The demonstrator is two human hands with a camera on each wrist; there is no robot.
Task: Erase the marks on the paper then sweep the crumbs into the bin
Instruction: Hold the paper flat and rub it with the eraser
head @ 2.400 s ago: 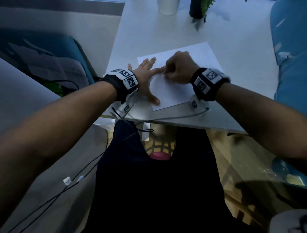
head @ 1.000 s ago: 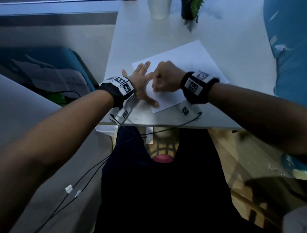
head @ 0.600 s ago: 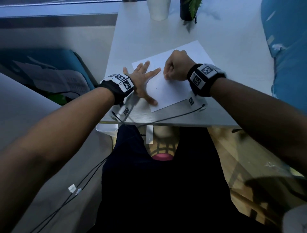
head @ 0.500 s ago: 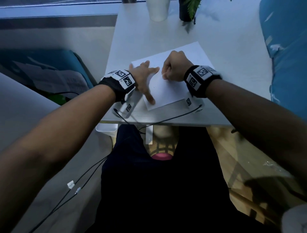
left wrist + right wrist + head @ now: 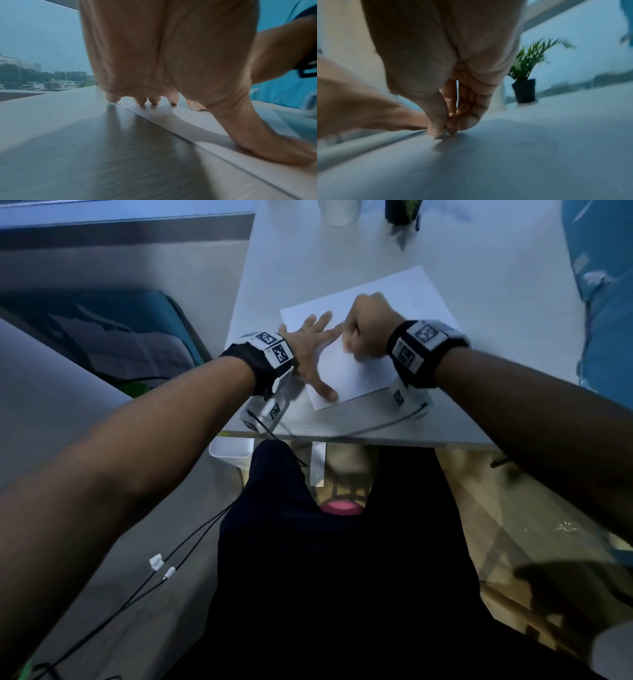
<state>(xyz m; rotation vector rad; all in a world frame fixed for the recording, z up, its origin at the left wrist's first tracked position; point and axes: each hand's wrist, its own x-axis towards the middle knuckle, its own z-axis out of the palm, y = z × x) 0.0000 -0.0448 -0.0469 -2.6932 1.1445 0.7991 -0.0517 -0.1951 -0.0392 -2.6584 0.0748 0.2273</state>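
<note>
Erasing step in hand, judging by posture. Head view: white rectangular sheet of paper (image 5: 373, 313) lies askew near the front edge of the pale grey table (image 5: 496, 302). Left hand (image 5: 310, 350) spread flat on the sheet's left edge, fingers straight, thumb near the sheet's front corner. Right hand (image 5: 364, 328) curled tight, knuckles up, over the sheet's middle. White cup (image 5: 339, 212) and small dark-potted green plant (image 5: 400, 210) at the table's far edge. White bin (image 5: 231, 448) sits below the table's front left corner.

Left wrist view: fingertips (image 5: 140, 100) and thumb press the paper's edge flat; nothing held.

Right wrist view: thumb and fingers pinched together, tips down on the paper. An eraser is likely there, but blur hides it; cannot tell.

No marks or crumbs can be made out. Next: finish rubbing with the sheet pinned, then sweep the crumbs toward the front left corner, over the bin.
</note>
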